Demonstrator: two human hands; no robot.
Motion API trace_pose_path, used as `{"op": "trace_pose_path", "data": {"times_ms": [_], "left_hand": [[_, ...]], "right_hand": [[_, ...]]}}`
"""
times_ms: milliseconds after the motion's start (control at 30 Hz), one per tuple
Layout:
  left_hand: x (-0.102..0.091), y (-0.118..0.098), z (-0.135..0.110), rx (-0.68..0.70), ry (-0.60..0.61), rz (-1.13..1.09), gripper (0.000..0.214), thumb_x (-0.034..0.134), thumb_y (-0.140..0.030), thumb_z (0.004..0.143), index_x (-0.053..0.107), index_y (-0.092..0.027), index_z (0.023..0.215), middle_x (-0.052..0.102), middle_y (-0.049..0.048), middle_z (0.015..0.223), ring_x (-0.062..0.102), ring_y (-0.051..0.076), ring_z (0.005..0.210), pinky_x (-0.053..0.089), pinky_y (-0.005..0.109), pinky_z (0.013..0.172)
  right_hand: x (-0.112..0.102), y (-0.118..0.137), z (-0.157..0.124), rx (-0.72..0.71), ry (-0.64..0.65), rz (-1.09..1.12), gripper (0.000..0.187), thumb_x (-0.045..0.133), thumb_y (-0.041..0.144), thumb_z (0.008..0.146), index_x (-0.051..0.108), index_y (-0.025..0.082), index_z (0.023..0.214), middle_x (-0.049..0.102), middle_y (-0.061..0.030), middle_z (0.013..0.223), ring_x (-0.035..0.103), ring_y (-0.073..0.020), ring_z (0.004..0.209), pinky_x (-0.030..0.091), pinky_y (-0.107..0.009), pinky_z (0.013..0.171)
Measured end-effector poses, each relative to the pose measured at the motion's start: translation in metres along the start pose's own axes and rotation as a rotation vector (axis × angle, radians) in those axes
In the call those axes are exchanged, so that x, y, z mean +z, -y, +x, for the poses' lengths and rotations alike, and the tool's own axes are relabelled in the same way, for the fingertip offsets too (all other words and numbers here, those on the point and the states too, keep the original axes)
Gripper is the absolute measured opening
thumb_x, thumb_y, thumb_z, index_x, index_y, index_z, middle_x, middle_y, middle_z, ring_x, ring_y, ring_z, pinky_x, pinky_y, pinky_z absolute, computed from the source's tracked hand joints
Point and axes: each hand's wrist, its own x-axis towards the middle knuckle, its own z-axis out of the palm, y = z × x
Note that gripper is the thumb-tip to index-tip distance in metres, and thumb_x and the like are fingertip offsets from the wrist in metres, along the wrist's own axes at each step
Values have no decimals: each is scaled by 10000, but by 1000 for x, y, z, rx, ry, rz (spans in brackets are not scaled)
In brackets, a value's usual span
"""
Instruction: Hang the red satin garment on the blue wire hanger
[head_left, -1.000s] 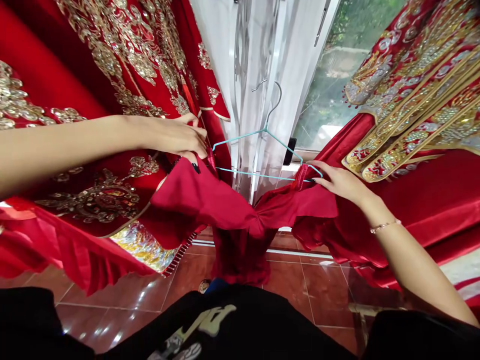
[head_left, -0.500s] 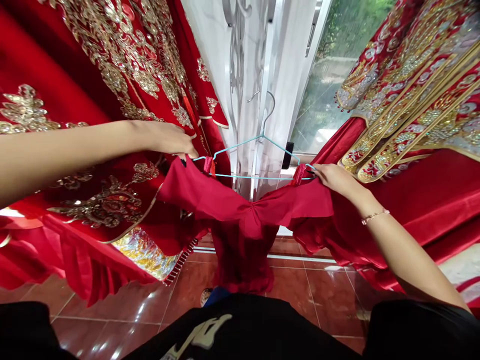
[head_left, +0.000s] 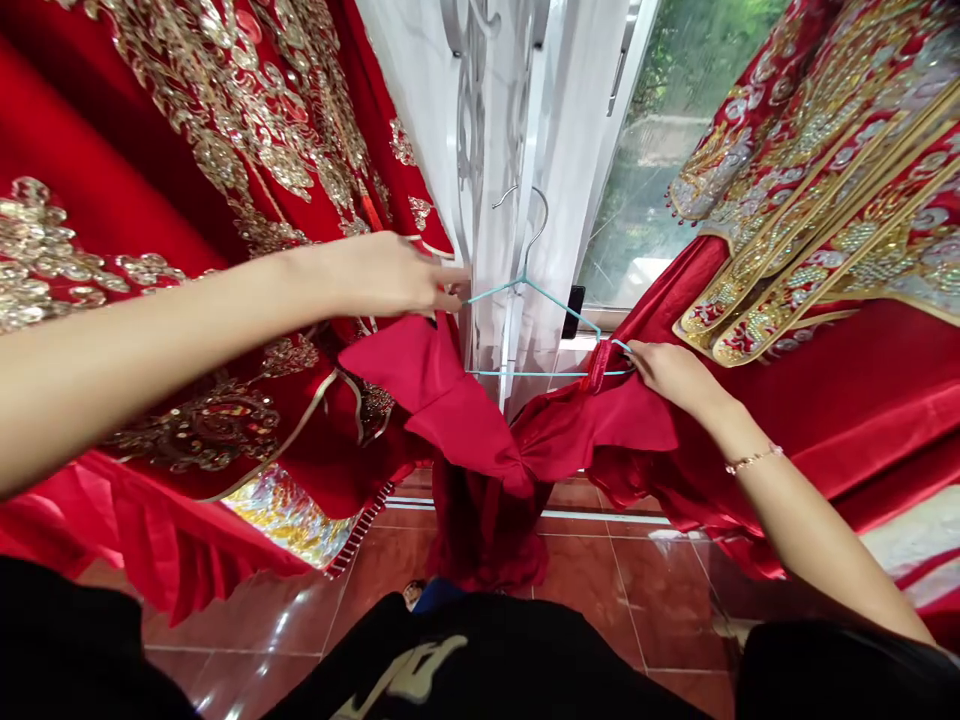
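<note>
A plain red dress [head_left: 480, 430] with a wide folded neckline hangs in front of me from a thin light-blue hanger [head_left: 559, 305] with a metal hook. My left hand [head_left: 397, 275] is closed at the left side of the hanger, its fingers pinching the strap of the dress, which is drawn up there. Just what lies between those fingertips is partly hidden. At the other side, my right hand [head_left: 671, 378] is closed on the hanger's right end, beside a red strap and the dress's shoulder. The right part of the neckline droops under it.
Red garments with gold beading [head_left: 255, 130] hang close on the left. More red garments with gold and silver embroidery [head_left: 817, 220] hang on the right. Ahead stand a white metal frame [head_left: 529, 130] and a glass pane [head_left: 652, 170]. Red tiles [head_left: 600, 590] cover the floor.
My left hand has moved right, inward along the hanger, bringing the left strap with it. The dress's left side now bunches and tilts. My right hand has barely moved.
</note>
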Motion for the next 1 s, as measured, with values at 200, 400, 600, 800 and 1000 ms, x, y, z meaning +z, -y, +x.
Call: {"op": "trace_pose_path", "data": {"times_ms": [200,400,600,800,1000], "left_hand": [[-6,-97,6,389,84,-68,343,404,-348,1009,598,-224,1263,646,66,1205,643,211,1073,512,382,965],[89,-156,62,488,-71,27,400,525,-296,969,519,-197,1356,586,115,1362,505,261,1312,307,546,1170],[119,-159,47,389,-80,91,418,482,-254,983,499,-211,1398,532,123,1453,457,282,1374,290,602,1175],[139,-193,6,327,-58,16,552,283,-104,985,307,-154,1535,303,103,1618,227,276,1516,300,646,1162],[149,-191,2,374,75,-341,600,267,-24,920,308,-70,1518,389,182,1561,306,216,1490,257,538,1215]], "right_hand": [[4,-7,-11,-100,-24,246,300,362,276,990,641,184,927,723,-106,778,655,-226,682,407,-301,648],[-7,-12,-28,-149,-103,473,399,422,313,964,618,196,1292,739,-65,863,636,-191,666,472,-308,692],[-29,-11,-35,-65,-390,575,531,371,389,998,396,232,1505,709,-28,844,608,-183,634,510,-324,687],[-48,5,-3,-89,-338,405,527,351,410,1007,395,235,1503,751,-63,890,675,-232,687,493,-327,701],[-40,-6,11,-30,-268,398,547,318,360,1007,338,187,1526,757,-81,962,700,-244,771,495,-322,766]]}}
